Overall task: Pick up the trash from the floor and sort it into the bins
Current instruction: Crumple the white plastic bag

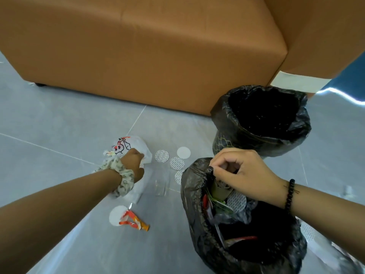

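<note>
My left hand grips a white plastic bag printed with a red and black drawing, lying on the grey floor. My right hand pinches the rim of the near bin's black liner; that bin holds a cardboard tube, a white disc and wrappers. A second black-lined bin stands behind it and looks empty. On the floor lie several white round discs, a clear plastic piece, and an orange and white wrapper on another disc.
A large brown sofa fills the back, close behind the far bin. Grey tiled floor extends to the left. More clear plastic lies at the lower right.
</note>
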Demonstrator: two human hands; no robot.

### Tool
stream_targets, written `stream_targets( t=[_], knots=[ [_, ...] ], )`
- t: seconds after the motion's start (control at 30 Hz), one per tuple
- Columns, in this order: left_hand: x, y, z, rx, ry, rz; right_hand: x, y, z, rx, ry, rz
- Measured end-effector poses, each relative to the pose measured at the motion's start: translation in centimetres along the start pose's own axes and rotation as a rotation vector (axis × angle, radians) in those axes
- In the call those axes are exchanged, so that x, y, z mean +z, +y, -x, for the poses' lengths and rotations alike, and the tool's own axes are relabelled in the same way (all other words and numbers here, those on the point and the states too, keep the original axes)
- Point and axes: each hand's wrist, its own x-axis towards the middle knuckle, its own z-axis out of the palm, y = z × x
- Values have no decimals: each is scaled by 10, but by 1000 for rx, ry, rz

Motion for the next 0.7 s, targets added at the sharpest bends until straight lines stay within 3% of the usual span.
stream_targets(
  t=[0.1, 0.2, 0.37, 0.57, 0.7],
  knots=[
    [-49, 18, 30, -24, 116, 269, -8, -23, -3, 2, -20, 58],
    [-108, 46, 70, 58, 266, 420, -20, -58, -8, 19, -23, 119],
    [-189, 96, 147, 193, 274, 804, -44, -126, -8, 62, -179, 244],
    [-239, 137, 226, 351, 217, 1047, -51, -187, 7, -71, -70, 358],
    [-250, 153, 262, 341, 233, 1180, -63, -209, 12, -45, 128, 359]
  ],
)
